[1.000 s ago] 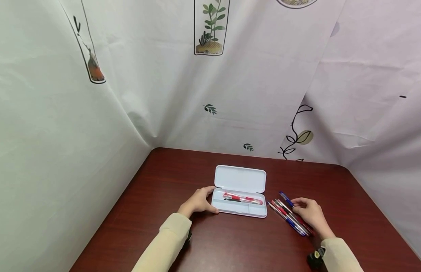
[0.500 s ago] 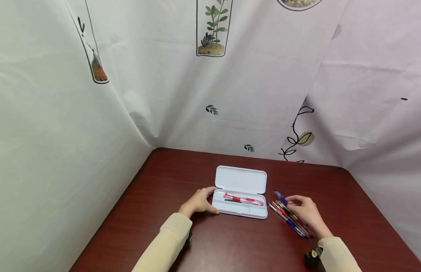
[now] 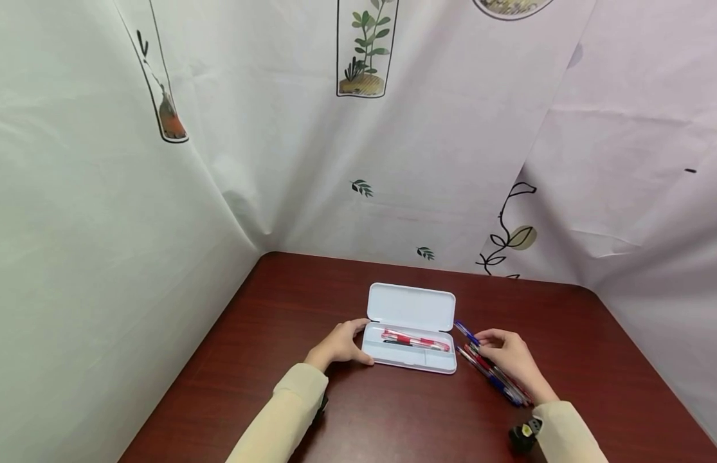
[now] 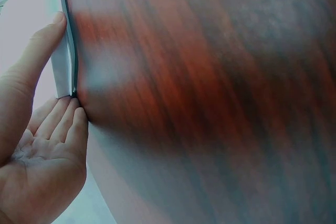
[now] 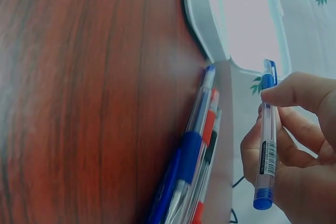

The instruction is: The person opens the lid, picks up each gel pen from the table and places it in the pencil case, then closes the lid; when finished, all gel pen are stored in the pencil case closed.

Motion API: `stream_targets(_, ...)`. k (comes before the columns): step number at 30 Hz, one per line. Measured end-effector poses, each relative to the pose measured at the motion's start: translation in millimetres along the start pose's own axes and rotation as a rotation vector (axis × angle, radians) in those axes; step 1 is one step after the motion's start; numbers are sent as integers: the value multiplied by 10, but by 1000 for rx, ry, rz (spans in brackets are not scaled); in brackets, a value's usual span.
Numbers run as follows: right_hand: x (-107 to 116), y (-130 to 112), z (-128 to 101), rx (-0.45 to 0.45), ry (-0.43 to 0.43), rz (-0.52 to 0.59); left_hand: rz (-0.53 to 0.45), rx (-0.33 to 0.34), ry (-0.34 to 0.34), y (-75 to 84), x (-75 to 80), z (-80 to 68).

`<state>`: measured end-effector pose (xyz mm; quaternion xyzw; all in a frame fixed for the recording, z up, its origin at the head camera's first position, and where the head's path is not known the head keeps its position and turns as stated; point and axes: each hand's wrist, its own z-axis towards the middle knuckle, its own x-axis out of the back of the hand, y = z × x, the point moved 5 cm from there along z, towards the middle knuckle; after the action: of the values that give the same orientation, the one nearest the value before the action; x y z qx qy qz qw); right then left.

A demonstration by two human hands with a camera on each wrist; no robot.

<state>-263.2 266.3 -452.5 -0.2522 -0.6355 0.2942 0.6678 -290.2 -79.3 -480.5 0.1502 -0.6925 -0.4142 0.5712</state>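
Note:
A white pencil case (image 3: 391,353) lies with its lid swung back; red pens (image 3: 415,339) and a black one rest in its rear compartment. My left hand (image 3: 337,344) holds the case's left end, thumb at the front edge and fingers toward the back corner. In the left wrist view the thumb presses on the case wall (image 4: 63,69). Between thumb and fingers my right hand (image 3: 510,357) pinches a capped blue gel pen (image 5: 268,142), raised beside the case's right end. Below that hand lies a bundle of blue, red and black pens (image 5: 191,153) on the table.
The dark red wooden table (image 3: 387,411) meets a white printed cloth (image 3: 312,161) at its back and sides. The upright lid (image 3: 411,306) stands behind the tray. A black wrist device (image 3: 523,437) hangs under the right sleeve.
My right hand has moved left with the blue pen, from over the bundle toward the case's right end. The left hand keeps its place on the case. The view has shifted slightly.

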Motion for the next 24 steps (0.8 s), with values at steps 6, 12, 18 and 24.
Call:
stream_targets(6, -61, -58, 20, -12, -18, 28, 1, 7, -4, -8, -3, 9)
stream_targets(12, -138, -124, 45, -5, -32, 32, -1, 15, -8, -13, -6, 5)
stream_targets(18, -233, -197, 98, 19, -50, 61, 23, -5, -1, 15, 8, -6)
stream_targets(24, -337, -251, 146, 51, -64, 31, -2, 6, -4, 10, -2, -2)
